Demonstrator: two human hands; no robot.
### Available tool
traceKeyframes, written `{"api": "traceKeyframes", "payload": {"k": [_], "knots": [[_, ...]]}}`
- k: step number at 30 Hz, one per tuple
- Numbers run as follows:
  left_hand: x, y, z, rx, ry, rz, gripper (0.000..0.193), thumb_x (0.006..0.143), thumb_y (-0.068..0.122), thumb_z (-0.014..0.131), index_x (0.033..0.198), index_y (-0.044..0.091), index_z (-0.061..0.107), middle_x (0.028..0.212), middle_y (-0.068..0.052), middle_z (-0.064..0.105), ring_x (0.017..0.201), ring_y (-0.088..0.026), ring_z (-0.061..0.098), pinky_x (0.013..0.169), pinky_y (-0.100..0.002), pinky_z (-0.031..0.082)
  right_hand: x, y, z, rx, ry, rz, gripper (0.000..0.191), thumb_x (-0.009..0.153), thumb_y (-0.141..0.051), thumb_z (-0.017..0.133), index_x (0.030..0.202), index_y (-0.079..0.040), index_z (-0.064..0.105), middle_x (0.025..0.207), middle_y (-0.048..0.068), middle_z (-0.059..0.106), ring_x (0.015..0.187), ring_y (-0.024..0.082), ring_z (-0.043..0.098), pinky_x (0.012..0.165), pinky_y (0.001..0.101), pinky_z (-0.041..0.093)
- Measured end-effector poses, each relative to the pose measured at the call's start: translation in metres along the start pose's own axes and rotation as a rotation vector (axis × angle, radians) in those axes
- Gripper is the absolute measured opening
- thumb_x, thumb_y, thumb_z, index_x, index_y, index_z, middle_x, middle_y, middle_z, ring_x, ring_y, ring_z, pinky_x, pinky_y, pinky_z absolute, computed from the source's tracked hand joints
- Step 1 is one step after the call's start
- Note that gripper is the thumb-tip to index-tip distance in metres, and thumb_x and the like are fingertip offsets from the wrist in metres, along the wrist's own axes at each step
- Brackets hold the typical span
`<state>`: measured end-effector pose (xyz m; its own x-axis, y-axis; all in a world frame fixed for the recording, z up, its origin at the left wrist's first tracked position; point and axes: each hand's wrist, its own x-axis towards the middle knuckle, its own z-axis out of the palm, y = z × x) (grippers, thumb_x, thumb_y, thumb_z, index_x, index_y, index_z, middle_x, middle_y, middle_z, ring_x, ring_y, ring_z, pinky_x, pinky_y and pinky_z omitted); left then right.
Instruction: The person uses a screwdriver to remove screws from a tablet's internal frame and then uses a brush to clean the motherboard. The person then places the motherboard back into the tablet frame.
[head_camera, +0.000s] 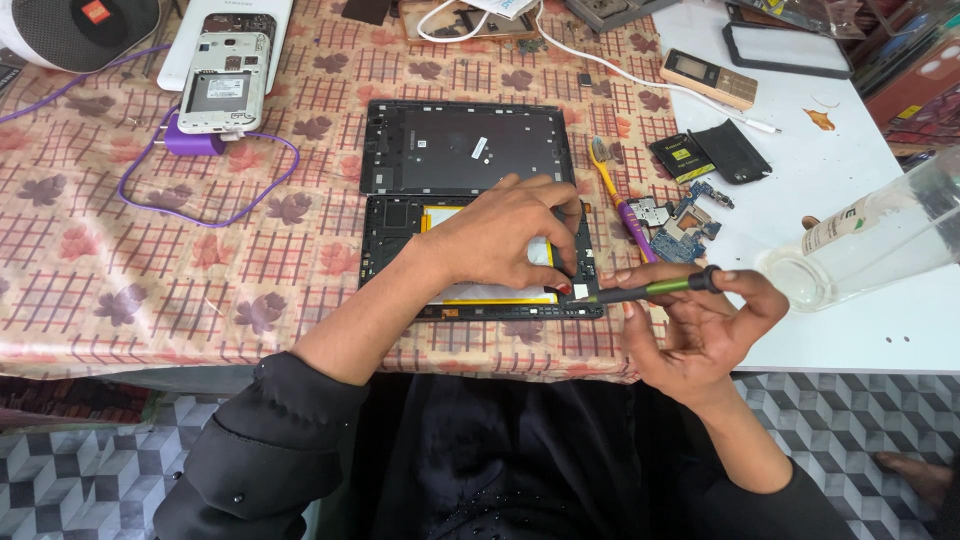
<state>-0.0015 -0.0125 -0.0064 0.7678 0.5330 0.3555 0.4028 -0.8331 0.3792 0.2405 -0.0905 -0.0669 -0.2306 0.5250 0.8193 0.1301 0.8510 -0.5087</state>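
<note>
An opened tablet body lies on the patterned tablecloth with its battery showing, and its dark back cover lies just beyond it. My left hand rests flat on the battery, fingertips pinched near the tablet's right edge. My right hand holds a green-handled screwdriver whose tip points left at the tablet's lower right corner, close to my left fingertips.
A small circuit board and a purple-handled brush lie right of the tablet. A clear plastic bottle lies on its side on the white surface. An opened white phone, purple cable, gold keypad phone and black battery sit farther back.
</note>
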Motion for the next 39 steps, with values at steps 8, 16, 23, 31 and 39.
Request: {"api": "traceKeyframes", "payload": {"k": [8, 16, 23, 31, 39], "knots": [[0.001, 0.0, 0.0, 0.006, -0.004, 0.003, 0.02, 0.069, 0.037, 0.089, 0.08, 0.022, 0.08, 0.099, 0.001, 0.059, 0.107, -0.021, 0.058, 0.093, -0.043, 0.042, 0.002, -0.001, 0.004, -0.055, -0.036, -0.105, 0.067, 0.09, 0.014, 0.063, 0.127, -0.013, 0.015, 0.106, 0.03, 0.068, 0.097, 0.033, 0.076, 0.09, 0.0396, 0.065], [-0.001, -0.006, 0.002, -0.152, -0.077, 0.007, 0.015, 0.073, 0.025, 0.084, 0.088, 0.025, 0.084, 0.103, 0.0, 0.06, 0.109, -0.022, 0.059, 0.095, -0.044, 0.041, -0.001, 0.003, 0.001, -0.165, 0.044, -0.168, 0.066, 0.091, 0.013, 0.065, 0.13, -0.007, 0.016, 0.116, 0.018, 0.062, 0.094, 0.03, 0.075, 0.083, 0.0368, 0.066], [0.001, -0.012, 0.002, -0.325, -0.155, -0.011, 0.029, 0.067, 0.033, 0.091, 0.091, 0.02, 0.082, 0.102, 0.0, 0.063, 0.105, -0.021, 0.061, 0.097, -0.038, 0.046, -0.004, 0.008, 0.0, -0.334, 0.155, -0.231, 0.042, 0.09, 0.012, 0.071, 0.112, 0.004, 0.036, 0.14, 0.007, 0.022, 0.095, 0.034, 0.075, 0.077, 0.0384, 0.065], [0.0, -0.014, 0.002, -0.434, -0.158, 0.014, 0.021, 0.074, 0.027, 0.09, 0.09, 0.017, 0.082, 0.103, 0.0, 0.067, 0.104, -0.019, 0.065, 0.095, -0.035, 0.052, -0.007, 0.01, 0.0, -0.251, 0.156, -0.189, 0.044, 0.097, 0.009, 0.072, 0.113, 0.01, 0.032, 0.144, 0.005, 0.024, 0.094, 0.03, 0.076, 0.083, 0.0383, 0.065], [-0.001, -0.013, 0.002, -0.461, -0.15, 0.01, 0.018, 0.077, 0.027, 0.088, 0.089, 0.016, 0.082, 0.102, -0.001, 0.069, 0.102, -0.019, 0.067, 0.096, -0.035, 0.053, -0.006, 0.01, 0.001, -0.286, 0.161, -0.221, 0.036, 0.091, 0.01, 0.073, 0.103, 0.01, 0.039, 0.14, 0.005, 0.022, 0.093, 0.034, 0.074, 0.08, 0.0377, 0.065]]}}
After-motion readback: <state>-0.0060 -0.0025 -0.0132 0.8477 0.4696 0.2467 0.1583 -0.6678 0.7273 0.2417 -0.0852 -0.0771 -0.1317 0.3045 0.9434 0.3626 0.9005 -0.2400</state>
